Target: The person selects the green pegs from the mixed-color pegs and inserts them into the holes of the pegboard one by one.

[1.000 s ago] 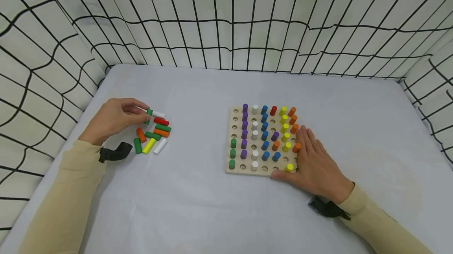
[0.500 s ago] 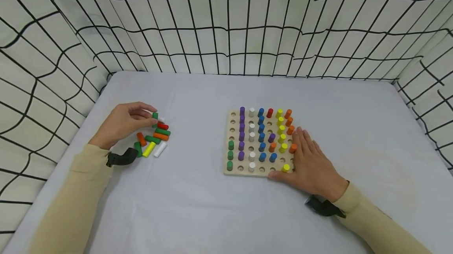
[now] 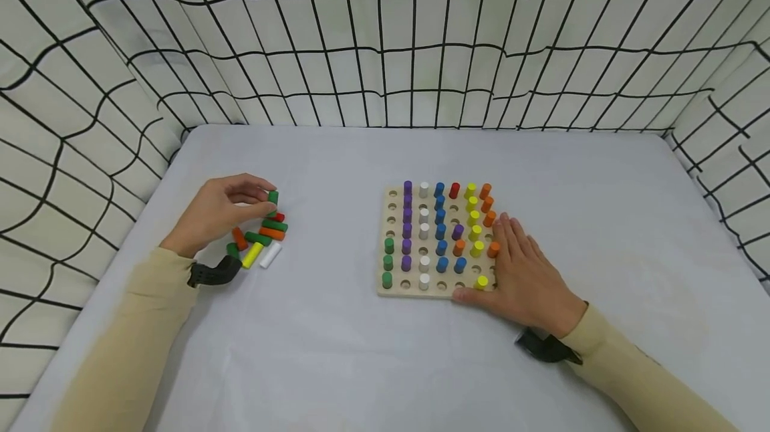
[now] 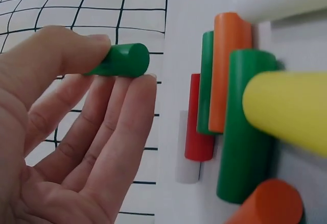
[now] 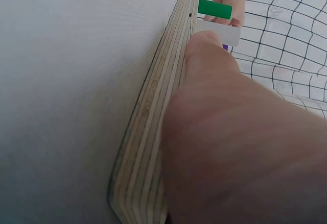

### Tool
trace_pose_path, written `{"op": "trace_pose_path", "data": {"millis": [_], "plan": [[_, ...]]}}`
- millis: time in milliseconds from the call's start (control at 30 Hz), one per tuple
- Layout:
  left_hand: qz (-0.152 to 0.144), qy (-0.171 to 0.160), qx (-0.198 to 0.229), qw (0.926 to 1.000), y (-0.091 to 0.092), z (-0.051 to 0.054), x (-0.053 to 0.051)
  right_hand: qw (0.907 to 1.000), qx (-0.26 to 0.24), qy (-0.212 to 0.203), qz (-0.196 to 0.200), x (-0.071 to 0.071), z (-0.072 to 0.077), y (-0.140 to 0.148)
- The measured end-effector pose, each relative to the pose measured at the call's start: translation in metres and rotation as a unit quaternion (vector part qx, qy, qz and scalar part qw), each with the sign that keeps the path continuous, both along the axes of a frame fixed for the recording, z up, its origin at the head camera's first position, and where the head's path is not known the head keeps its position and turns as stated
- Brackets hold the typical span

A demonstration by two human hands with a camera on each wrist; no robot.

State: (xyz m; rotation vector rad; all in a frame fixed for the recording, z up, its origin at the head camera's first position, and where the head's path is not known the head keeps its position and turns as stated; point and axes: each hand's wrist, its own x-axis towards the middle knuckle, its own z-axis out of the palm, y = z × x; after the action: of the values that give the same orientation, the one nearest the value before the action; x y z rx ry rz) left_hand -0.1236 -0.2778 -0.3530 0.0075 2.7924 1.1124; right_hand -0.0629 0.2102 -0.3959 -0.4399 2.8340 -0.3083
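Observation:
In the head view my left hand (image 3: 219, 212) pinches a green peg (image 3: 273, 199) between thumb and fingertips, above a small pile of pegs. The left wrist view shows that green peg (image 4: 125, 60) lying across the fingertips, one end free. To the right is a wooden pegboard (image 3: 400, 230) with rows of upright coloured pegs and several bare holes. My right hand (image 3: 535, 278) rests along its right side, fingers straight, thumb at the near edge. The right wrist view shows the thumb (image 5: 204, 48) against the layered board edge (image 5: 148, 112). The hand hides some right-hand holes.
Loose pegs lie by the left hand, including a yellow peg (image 3: 252, 255), a white peg (image 3: 271, 254), an orange peg (image 3: 272, 233) and a red peg (image 3: 277, 217). A white cloth covers the table (image 3: 337, 352). Black wire grid (image 3: 397, 51) encloses its back and sides.
My left hand has shifted a little to the right with the green peg, now covering the far white peg. My right hand stays at the board. The head view has tilted and shifted slightly.

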Motion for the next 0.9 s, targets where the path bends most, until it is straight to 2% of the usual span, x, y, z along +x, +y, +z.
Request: {"op": "trace_pose_path", "data": {"millis": [233,433,900], "plan": [[-0.021,0.012,0.022,0.9995,0.014,0.0,-0.002,1.0,0.002,-0.004,-0.002,-0.001,0.0,0.001],[-0.025,0.018,0.021,0.9993,0.024,0.001,-0.006,1.0,-0.003,-0.002,-0.002,-0.002,-0.001,0.002],[-0.049,0.037,0.048,0.997,0.05,-0.005,-0.01,1.0,-0.005,0.0,-0.004,-0.003,-0.001,0.002]]}}
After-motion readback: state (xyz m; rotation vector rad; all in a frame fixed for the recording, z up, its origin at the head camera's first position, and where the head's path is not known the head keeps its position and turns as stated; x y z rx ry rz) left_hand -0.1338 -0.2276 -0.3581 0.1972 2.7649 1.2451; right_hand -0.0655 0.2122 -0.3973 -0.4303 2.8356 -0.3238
